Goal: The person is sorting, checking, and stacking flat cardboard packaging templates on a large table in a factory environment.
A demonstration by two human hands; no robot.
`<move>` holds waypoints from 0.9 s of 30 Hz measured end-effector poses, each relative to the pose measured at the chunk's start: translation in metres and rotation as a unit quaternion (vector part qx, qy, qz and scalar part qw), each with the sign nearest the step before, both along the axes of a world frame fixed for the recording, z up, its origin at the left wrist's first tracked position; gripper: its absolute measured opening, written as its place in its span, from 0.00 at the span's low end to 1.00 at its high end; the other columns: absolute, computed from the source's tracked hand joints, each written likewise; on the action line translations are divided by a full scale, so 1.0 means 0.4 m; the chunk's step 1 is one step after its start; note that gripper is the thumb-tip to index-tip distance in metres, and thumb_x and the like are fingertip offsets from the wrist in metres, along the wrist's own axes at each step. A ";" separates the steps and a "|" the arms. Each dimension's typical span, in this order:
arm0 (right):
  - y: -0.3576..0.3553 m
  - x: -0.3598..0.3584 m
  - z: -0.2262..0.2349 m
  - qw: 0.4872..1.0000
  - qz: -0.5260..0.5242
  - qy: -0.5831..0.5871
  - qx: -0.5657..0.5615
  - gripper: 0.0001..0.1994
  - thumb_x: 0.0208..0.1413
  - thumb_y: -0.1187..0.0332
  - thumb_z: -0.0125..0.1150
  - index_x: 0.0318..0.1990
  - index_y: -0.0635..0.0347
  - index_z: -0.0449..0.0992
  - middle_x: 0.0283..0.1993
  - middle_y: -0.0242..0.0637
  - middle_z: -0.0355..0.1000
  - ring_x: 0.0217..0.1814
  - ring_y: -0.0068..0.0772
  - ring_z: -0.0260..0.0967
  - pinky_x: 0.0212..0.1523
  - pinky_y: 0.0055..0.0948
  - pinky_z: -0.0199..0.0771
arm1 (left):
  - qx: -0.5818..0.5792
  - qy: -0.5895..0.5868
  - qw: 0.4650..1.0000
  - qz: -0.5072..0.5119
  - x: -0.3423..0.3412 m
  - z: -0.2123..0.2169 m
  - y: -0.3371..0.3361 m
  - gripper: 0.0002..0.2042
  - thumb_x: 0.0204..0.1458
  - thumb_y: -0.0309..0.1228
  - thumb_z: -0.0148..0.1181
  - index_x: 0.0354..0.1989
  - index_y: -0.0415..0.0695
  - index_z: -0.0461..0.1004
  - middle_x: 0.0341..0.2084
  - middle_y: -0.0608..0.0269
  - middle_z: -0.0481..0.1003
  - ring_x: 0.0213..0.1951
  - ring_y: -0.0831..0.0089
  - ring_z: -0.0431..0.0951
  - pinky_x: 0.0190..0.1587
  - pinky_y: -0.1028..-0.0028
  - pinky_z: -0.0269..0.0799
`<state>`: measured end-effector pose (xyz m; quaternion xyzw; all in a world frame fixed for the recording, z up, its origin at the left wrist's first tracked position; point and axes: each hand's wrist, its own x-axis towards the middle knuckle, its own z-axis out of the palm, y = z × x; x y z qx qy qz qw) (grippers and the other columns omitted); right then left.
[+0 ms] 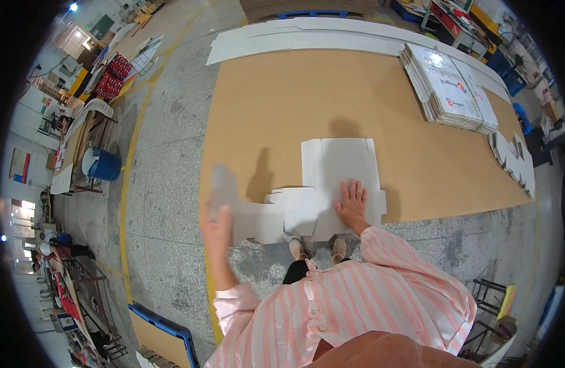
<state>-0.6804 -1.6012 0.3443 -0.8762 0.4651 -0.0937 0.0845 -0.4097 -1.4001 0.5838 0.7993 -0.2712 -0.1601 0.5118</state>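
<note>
A flat white cardboard box blank (343, 162) with cut flaps lies near the front edge of the brown board surface. My right hand (353, 199) rests flat on its right part, fingers spread and nothing gripped. At the blank's left end, my left hand (217, 227) is raised and smeared by motion. A blurred greyish flap-like piece (224, 184) stands just beyond its fingers; whether they grip it cannot be made out. Smaller white flaps (261, 219) reach from the middle of the blank toward that hand.
A strapped stack of flattened white boxes (445, 86) lies at the far right of the brown board (282, 104). Long white cardboard strips (331, 38) run along its far edge, and jagged white offcuts (512, 161) along its right. A blue bin (104, 164) stands by a table at left.
</note>
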 end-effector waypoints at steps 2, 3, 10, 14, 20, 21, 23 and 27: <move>0.014 0.017 0.005 1.000 0.011 0.011 0.001 0.35 0.49 0.49 0.47 0.63 0.55 0.49 0.67 0.46 0.39 0.70 0.51 0.28 0.64 0.54 0.26 | -0.232 0.351 0.905 0.071 0.193 -0.126 0.167 0.19 0.50 0.40 0.55 0.48 0.44 0.67 0.44 0.60 0.71 0.45 0.62 0.71 0.45 0.67 0.69; 0.012 0.014 0.000 1.000 0.009 0.012 0.003 0.35 0.49 0.49 0.47 0.63 0.55 0.49 0.67 0.46 0.39 0.70 0.51 0.28 0.64 0.54 0.26 | -0.230 0.352 0.905 0.069 0.240 -0.178 0.200 0.19 0.50 0.40 0.55 0.48 0.44 0.67 0.44 0.60 0.71 0.45 0.62 0.71 0.45 0.67 0.69; 0.004 0.030 0.012 0.998 0.030 0.049 -0.022 0.34 0.50 0.50 0.47 0.63 0.53 0.49 0.67 0.45 0.39 0.69 0.49 0.30 0.64 0.53 0.29 | -0.242 0.458 0.823 0.234 0.398 -0.551 0.335 0.22 0.47 0.33 0.59 0.51 0.40 0.64 0.47 0.60 0.69 0.49 0.65 0.69 0.49 0.65 0.67; -0.017 -0.004 0.002 0.997 0.003 0.062 -0.034 0.34 0.50 0.50 0.48 0.63 0.53 0.48 0.67 0.44 0.39 0.69 0.49 0.31 0.64 0.54 0.30 | -0.176 0.277 0.912 0.248 0.352 -0.449 0.211 0.14 0.46 0.27 0.59 0.42 0.36 0.70 0.37 0.61 0.74 0.36 0.71 0.74 0.39 0.72 0.70; -0.039 -0.072 -0.008 0.997 -0.006 0.064 -0.051 0.34 0.50 0.49 0.47 0.63 0.53 0.48 0.67 0.44 0.39 0.69 0.49 0.31 0.64 0.53 0.30 | 0.042 -0.316 0.947 -0.032 -0.073 -0.115 -0.088 0.17 0.42 0.23 0.54 0.44 0.34 0.69 0.31 0.48 0.72 0.31 0.59 0.74 0.31 0.62 0.69; -0.036 -0.061 -0.006 0.997 0.007 0.055 -0.048 0.34 0.50 0.49 0.47 0.63 0.53 0.48 0.67 0.44 0.39 0.69 0.49 0.31 0.64 0.53 0.30 | 0.007 -0.256 0.959 -0.123 -0.142 -0.146 -0.109 0.18 0.43 0.24 0.51 0.45 0.33 0.68 0.39 0.47 0.70 0.39 0.59 0.73 0.38 0.61 0.69; -0.035 -0.066 -0.010 0.998 0.010 0.051 -0.041 0.34 0.50 0.49 0.47 0.63 0.52 0.48 0.67 0.44 0.38 0.69 0.49 0.30 0.64 0.53 0.29 | 0.203 -0.552 0.779 -0.217 -0.285 -0.187 -0.175 0.20 0.48 0.29 0.44 0.49 0.31 0.64 0.44 0.44 0.68 0.45 0.55 0.69 0.48 0.61 0.65; -0.027 -0.054 -0.001 0.997 0.022 0.072 -0.035 0.34 0.50 0.48 0.46 0.63 0.52 0.47 0.67 0.44 0.37 0.70 0.49 0.29 0.64 0.53 0.29 | 0.230 -0.509 0.787 -0.264 -0.295 -0.184 -0.158 0.20 0.46 0.31 0.48 0.47 0.33 0.66 0.45 0.45 0.68 0.47 0.50 0.67 0.50 0.59 0.62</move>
